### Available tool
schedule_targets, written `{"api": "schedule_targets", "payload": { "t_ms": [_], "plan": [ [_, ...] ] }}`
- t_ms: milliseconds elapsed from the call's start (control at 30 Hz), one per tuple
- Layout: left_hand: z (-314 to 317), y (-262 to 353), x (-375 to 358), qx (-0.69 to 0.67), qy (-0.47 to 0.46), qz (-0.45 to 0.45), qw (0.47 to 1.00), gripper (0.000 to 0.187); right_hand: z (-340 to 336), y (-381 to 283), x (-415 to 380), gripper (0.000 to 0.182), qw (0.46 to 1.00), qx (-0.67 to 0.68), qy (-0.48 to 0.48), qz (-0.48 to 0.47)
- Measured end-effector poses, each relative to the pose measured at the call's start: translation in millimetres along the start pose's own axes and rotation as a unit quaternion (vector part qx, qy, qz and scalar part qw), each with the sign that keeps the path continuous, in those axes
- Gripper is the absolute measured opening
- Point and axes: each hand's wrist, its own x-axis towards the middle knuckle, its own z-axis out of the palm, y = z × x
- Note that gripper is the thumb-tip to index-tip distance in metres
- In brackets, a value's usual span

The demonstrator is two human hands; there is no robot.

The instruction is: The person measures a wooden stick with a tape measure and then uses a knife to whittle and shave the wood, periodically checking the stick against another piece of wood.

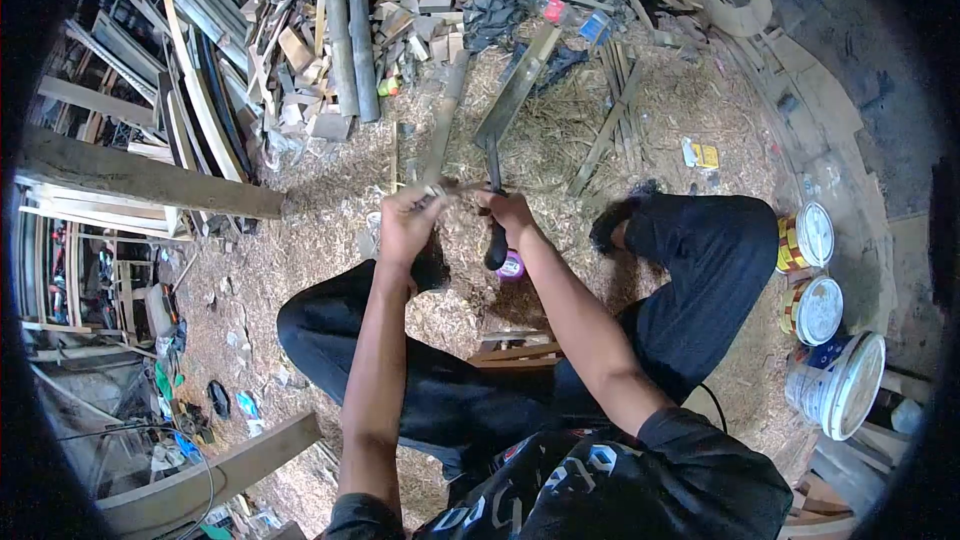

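Observation:
My left hand is closed, its fingers pinching a thin, motion-blurred strip that reaches across toward the other hand. My right hand is closed around a tool with a black handle and a narrow dark shaft; its exact kind cannot be made out. Beyond the shaft, a wooden board slants away over the shavings. A flat wooden strip runs from near my left hand toward the scrap pile. Just below the right hand lies a round purple item.
Offcuts and two grey cylinders lie ahead. A thick beam juts in from the left. Several buckets stand to the right. Thin sticks and a yellow packet lie on the shavings-covered ground.

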Motion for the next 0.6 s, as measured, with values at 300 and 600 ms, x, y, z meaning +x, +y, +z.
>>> {"api": "schedule_targets", "payload": {
  "t_ms": [300, 600],
  "plan": [
    [-14, -22, 62, -0.049, 0.137, -0.040, 0.989, 0.012, -9, 17, 10, 0.035, 0.959, -0.268, 0.056, -0.077],
    [-8, -5, 81, -0.035, 0.159, 0.031, 0.986, 0.016, -2, 25, 11, 0.042, 0.919, -0.374, 0.033, -0.123]
  ]
}}
